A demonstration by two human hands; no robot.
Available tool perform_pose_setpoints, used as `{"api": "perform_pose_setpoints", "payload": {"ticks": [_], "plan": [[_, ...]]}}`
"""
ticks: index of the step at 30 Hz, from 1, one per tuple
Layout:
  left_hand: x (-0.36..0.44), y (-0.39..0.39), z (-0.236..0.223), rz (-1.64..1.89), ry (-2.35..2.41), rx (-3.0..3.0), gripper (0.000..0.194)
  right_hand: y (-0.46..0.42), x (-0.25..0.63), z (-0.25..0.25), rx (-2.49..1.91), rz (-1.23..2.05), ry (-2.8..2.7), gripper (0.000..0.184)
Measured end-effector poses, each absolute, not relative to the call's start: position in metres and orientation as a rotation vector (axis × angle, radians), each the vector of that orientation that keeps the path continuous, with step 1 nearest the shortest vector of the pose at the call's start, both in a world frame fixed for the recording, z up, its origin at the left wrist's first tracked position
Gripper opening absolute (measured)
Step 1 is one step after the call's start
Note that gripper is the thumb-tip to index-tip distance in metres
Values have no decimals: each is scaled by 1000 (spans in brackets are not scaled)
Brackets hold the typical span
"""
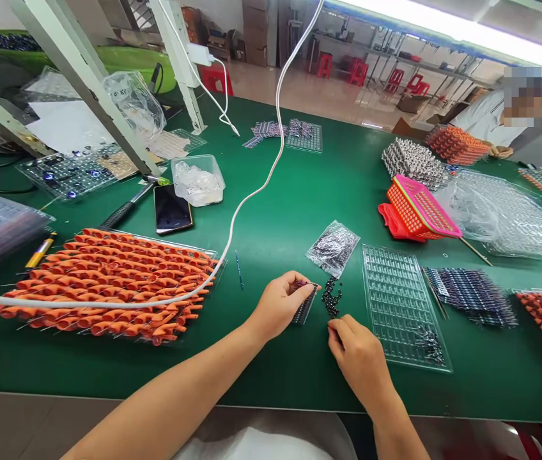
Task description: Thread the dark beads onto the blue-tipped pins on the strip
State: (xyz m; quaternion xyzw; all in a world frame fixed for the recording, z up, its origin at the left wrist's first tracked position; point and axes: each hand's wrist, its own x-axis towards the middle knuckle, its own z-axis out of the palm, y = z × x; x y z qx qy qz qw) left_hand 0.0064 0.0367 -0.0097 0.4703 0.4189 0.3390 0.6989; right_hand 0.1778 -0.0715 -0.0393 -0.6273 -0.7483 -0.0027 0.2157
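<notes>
My left hand (283, 303) is closed, thumb and fingers pinching a small dark piece with rows of fine dots (305, 304) just above the green table. To its right, my right hand (355, 345) has thumb and forefinger pressed together at the near end of a loose pile of small black beads (331, 297). Whether a bead sits in that pinch is too small to tell. Beyond the pile lies a clear plastic bag (333, 248) full of dark beads. A clear ribbed tray (393, 300) lies right of my right hand, with thin dark pieces (428, 344) in its near corner.
Rows of orange pieces (108, 281) cover a tray at left, crossed by a white cable (237, 217). Behind are a phone (172, 209), a hammer (127, 206) and a plastic tub (197, 181). Rightward are dark striped strips (475, 295) and a pink-orange basket (422, 207). A person sits far right.
</notes>
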Motion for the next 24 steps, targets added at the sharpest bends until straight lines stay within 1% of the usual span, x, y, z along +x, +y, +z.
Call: {"api": "perform_pose_setpoints", "payload": {"ticks": [2, 5, 9, 13, 16, 21, 24], "plan": [[6, 35, -9, 748, 917, 1057, 25, -77, 181, -43, -1729, -16, -2064, 21], [7, 32, -9, 741, 891, 1060, 25, -84, 184, -45, -1720, 86, -2003, 18], [6, 32, -9, 719, 897, 1063, 25, -91, 185, -43, -1698, 246, -1882, 19], [5, 34, -6, 701, 923, 1077, 24, -97, 183, -45, -1714, 299, -1756, 20], [4, 34, -4, 698, 932, 1078, 24, -102, 182, -50, -1718, 279, -1663, 21], [5, 34, -2, 686, 928, 1079, 24, -105, 179, -55, -1676, 153, -1600, 24], [4, 34, -2, 682, 939, 1084, 24, -105, 179, -56, -1711, 104, -1619, 22]]}}
